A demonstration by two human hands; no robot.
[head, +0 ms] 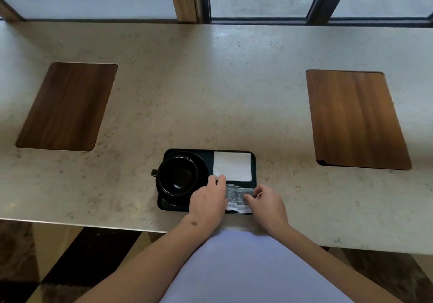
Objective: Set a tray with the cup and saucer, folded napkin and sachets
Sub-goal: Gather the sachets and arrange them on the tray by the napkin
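Both hands (pixel 236 200) on perhaps 2 sachets (pixel 237 198) in tray (pixel 253 162).

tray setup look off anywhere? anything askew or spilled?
Nothing spilled or damaged. Cup sits upright on its saucer, empty; napkin lies square in the tray. Only the sachets overlap unevenly, with both hands on them.

Both your bare forearms reach forward from the near edge and converge toward the middle. Your left hand (pixel 207 199) lies palm down, knuckles up, fingers extended far and slightly spread. Your right hand (pixel 267 203) sits just to its right, turned inward, fingers curled with the thumb and fingertips pinched together.
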